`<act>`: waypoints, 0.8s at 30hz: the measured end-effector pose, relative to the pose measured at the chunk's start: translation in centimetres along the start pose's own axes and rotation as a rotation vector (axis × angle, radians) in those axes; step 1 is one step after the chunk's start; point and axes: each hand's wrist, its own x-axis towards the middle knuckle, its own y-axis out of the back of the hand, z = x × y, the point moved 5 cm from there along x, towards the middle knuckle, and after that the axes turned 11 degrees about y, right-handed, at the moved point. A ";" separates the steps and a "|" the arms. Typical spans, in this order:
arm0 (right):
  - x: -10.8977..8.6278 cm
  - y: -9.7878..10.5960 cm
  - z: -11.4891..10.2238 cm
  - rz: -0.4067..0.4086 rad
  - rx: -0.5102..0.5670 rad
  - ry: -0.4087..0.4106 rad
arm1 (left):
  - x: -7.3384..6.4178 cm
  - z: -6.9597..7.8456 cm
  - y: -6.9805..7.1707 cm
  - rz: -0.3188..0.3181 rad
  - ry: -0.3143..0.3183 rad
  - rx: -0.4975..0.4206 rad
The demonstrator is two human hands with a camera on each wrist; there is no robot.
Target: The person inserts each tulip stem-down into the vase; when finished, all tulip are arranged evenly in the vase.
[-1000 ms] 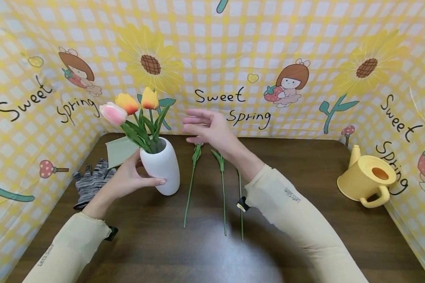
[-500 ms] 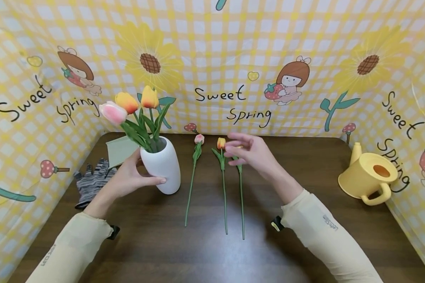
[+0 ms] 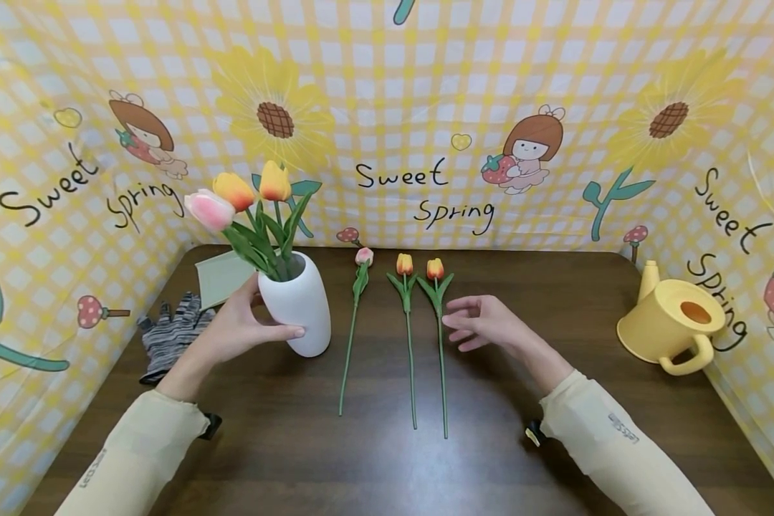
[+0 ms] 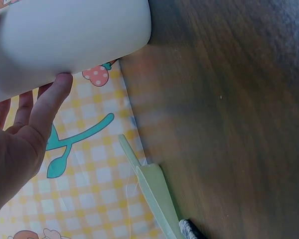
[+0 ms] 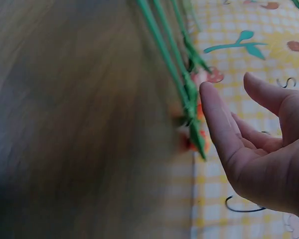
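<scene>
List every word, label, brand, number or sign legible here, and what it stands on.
"Sweet Spring": checked backdrop, left side.
"Sweet Spring": backdrop, back middle.
"Sweet Spring": backdrop, right side.
Right sleeve: small print, perhaps "LetsSlim", too blurred to be sure.
Left sleeve: print too blurred to read.
No numbers legible.

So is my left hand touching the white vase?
Touching. The head view shows the left hand with its thumb across the side of the white vase; the left wrist view shows a fingertip against it.
</scene>
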 end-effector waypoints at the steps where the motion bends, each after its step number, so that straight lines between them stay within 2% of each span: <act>1: 0.1 0.1 0.4 -0.004 -0.004 -0.017 | 0.0 0.0 0.0 0.001 0.000 0.000; 8: 0.6 0.3 2.1 -0.025 -0.020 -0.087 | -0.1 0.1 -0.1 0.005 -0.019 0.013; 24: 2.1 -0.1 3.7 0.009 -0.067 -0.131 | 0.0 0.1 0.0 0.000 -0.014 0.009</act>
